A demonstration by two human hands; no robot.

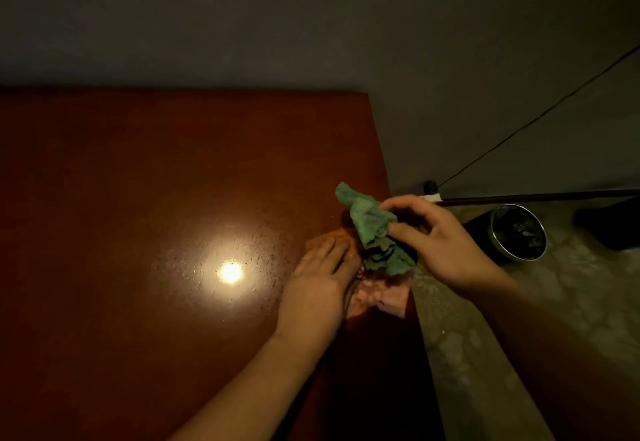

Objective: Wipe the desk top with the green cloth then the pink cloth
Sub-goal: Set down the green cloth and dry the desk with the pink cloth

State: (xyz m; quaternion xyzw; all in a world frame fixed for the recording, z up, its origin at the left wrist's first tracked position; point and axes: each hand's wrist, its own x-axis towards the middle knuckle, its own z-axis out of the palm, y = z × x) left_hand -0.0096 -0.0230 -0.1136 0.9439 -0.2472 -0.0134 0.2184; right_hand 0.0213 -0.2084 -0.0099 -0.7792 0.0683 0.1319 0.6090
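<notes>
The green cloth hangs crumpled just above the right edge of the reddish-brown desk top. My right hand pinches it between thumb and fingers. Under it lies the pink cloth, spread flat on the desk by the edge. My left hand rests flat on the pink cloth with its fingers straight, covering the cloth's left part. A lamp's glare spot shows on the desk to the left of my hands.
Right of the desk the floor lies lower down, with a round metal bin holding a dark liner. A dark rod and a thin cable run along the wall behind it. The wall backs the desk's far edge.
</notes>
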